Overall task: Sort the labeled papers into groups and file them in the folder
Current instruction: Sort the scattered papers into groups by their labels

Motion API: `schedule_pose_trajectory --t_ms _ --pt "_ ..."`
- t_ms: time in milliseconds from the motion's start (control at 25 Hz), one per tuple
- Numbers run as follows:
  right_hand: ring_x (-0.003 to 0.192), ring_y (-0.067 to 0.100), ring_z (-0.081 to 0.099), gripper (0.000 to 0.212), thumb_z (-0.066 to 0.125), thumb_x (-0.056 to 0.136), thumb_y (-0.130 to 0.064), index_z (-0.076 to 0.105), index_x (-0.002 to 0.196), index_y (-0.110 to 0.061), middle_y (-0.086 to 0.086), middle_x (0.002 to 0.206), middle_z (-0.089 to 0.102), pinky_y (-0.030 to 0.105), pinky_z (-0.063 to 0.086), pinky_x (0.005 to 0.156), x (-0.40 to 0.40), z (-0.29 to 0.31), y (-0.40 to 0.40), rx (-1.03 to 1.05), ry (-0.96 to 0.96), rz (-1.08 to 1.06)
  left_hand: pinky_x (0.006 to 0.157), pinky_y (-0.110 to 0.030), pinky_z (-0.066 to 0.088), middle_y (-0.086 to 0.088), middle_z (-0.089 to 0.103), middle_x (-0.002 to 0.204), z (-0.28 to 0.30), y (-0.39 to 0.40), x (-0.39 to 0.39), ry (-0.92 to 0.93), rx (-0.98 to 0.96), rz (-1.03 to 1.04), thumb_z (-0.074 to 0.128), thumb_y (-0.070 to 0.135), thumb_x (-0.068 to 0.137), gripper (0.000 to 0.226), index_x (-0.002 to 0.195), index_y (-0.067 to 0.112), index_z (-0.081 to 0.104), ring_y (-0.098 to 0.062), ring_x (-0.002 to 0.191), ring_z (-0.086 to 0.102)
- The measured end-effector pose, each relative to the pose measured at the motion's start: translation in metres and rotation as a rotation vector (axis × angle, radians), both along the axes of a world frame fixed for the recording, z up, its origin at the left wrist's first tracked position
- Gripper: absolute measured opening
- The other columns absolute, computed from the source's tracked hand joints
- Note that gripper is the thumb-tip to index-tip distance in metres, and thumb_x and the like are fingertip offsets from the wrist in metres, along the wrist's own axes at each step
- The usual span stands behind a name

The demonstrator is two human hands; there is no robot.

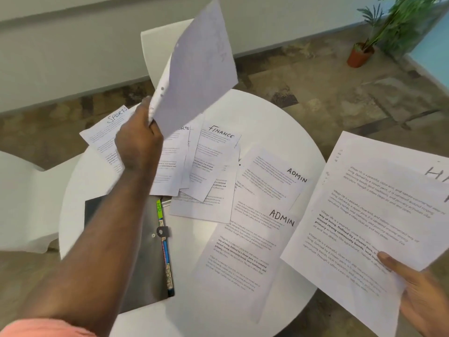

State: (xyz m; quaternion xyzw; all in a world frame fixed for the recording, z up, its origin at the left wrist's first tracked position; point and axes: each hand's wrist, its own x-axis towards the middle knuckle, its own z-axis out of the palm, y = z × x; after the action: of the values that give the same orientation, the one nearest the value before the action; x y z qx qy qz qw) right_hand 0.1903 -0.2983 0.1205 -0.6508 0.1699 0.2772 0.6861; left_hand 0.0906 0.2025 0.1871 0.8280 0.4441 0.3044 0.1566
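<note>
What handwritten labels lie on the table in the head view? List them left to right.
SPORTS sheet → FINANCE sheet → upper ADMIN sheet. The lower ADMIN sheet overlaps that span, and a second SPORTS label is half hidden behind the left hand.

Round white table [286,122] at centre, standing on a mottled brown-and-grey floor [315,93]. White chair back [155,52] beyond the table's far edge; a second white chair [21,203] at its left. Potted green plant [398,23] in a terracotta pot [358,55], upper right, near a pale wall [73,45].
</note>
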Motion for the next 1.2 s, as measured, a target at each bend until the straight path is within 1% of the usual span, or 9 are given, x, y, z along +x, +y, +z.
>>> schedule_pose_trajectory --t_ms 160,280,440,560,640,760,880,1120,1200 --pt "0.115 0.029 0.065 0.051 0.049 0.094 0.008 0.058 0.135 -0.020 0.007 0.131 0.066 0.050 0.051 0.090 -0.004 -0.007 -0.004 0.016 0.019 -0.022 0.079 -0.049 0.052 -0.007 0.059 0.140 -0.060 0.025 0.015 0.302 0.100 -0.076 0.043 0.016 0.100 0.047 0.147 0.023 0.046 -0.043 0.103 0.065" --pt "0.119 0.030 0.063 0.052 0.050 0.094 0.007 0.057 0.136 -0.023 0.006 0.132 0.065 0.051 0.050 0.092 -0.007 -0.010 -0.006 0.017 0.028 -0.034 0.071 -0.051 0.057 -0.016 0.063 0.134 -0.126 0.021 0.009 0.422 0.093 -0.257 0.043 0.009 0.097 0.045 0.142 0.011 0.053 -0.042 0.094 0.070" --pt "0.113 0.030 0.066 0.052 0.052 0.093 0.007 0.057 0.136 -0.022 0.009 0.129 0.067 0.054 0.050 0.088 -0.013 -0.011 -0.004 0.025 0.040 -0.072 0.096 -0.051 0.052 -0.016 0.051 0.147 -0.190 0.008 -0.009 0.536 -0.188 -0.382 0.042 0.028 0.094 0.056 0.146 0.007 0.047 -0.035 0.122 0.060" --pt "0.111 0.032 0.067 0.051 0.054 0.091 0.004 0.057 0.135 -0.021 0.009 0.126 0.068 0.061 0.048 0.088 -0.019 -0.013 -0.003 0.033 0.066 -0.102 0.112 -0.052 0.033 -0.015 0.024 0.163 -0.205 0.006 -0.012 0.790 -0.295 -0.427 0.049 0.048 0.093 0.079 0.157 0.010 0.022 -0.033 0.146 0.032" --pt "0.114 0.035 0.066 0.053 0.060 0.086 -0.003 0.057 0.136 -0.018 0.012 0.128 0.067 0.066 0.044 0.091 -0.021 -0.015 -0.004 0.036 0.115 -0.107 0.117 -0.057 0.018 -0.009 0.006 0.167 -0.207 -0.008 -0.017 0.914 -0.129 -0.514 0.057 0.059 0.088 0.093 0.159 0.018 0.012 -0.033 0.153 0.010" --pt "0.113 0.035 0.066 0.057 0.064 0.080 -0.005 0.056 0.136 -0.012 0.014 0.128 0.066 0.064 0.047 0.089 -0.023 -0.018 -0.003 0.028 0.141 -0.124 0.116 -0.066 0.008 -0.008 0.011 0.166 -0.222 -0.044 -0.035 0.885 0.099 -0.822 0.065 0.066 0.076 0.100 0.157 0.020 0.026 -0.031 0.153 0.007" --pt "0.107 0.031 0.069 0.049 0.056 0.088 0.006 0.058 0.133 -0.011 0.013 0.124 0.069 0.055 0.053 0.084 -0.022 -0.017 0.003 0.026 0.097 -0.117 0.116 -0.061 0.000 -0.009 0.013 0.166 -0.238 -0.067 -0.049 0.894 0.114 -0.913 0.054 0.064 0.078 0.094 0.155 0.017 0.030 -0.028 0.153 0.010" --pt "0.107 0.032 0.069 0.047 0.053 0.091 0.008 0.058 0.134 -0.010 0.013 0.124 0.069 0.056 0.052 0.085 -0.022 -0.019 0.003 0.033 0.089 -0.109 0.116 -0.060 0.013 -0.013 0.041 0.155 -0.232 -0.078 -0.045 0.893 0.142 -0.931 0.035 0.052 0.087 0.073 0.144 0.010 0.050 -0.031 0.143 0.039" --pt "0.111 0.033 0.067 0.048 0.052 0.092 0.008 0.057 0.135 -0.011 0.013 0.126 0.068 0.058 0.049 0.088 -0.022 -0.020 0.003 0.027 0.096 -0.094 0.116 -0.060 0.027 -0.016 0.050 0.148 -0.234 -0.075 -0.042 0.893 0.166 -0.944 0.032 0.046 0.091 0.066 0.139 0.007 0.055 -0.033 0.136 0.049"
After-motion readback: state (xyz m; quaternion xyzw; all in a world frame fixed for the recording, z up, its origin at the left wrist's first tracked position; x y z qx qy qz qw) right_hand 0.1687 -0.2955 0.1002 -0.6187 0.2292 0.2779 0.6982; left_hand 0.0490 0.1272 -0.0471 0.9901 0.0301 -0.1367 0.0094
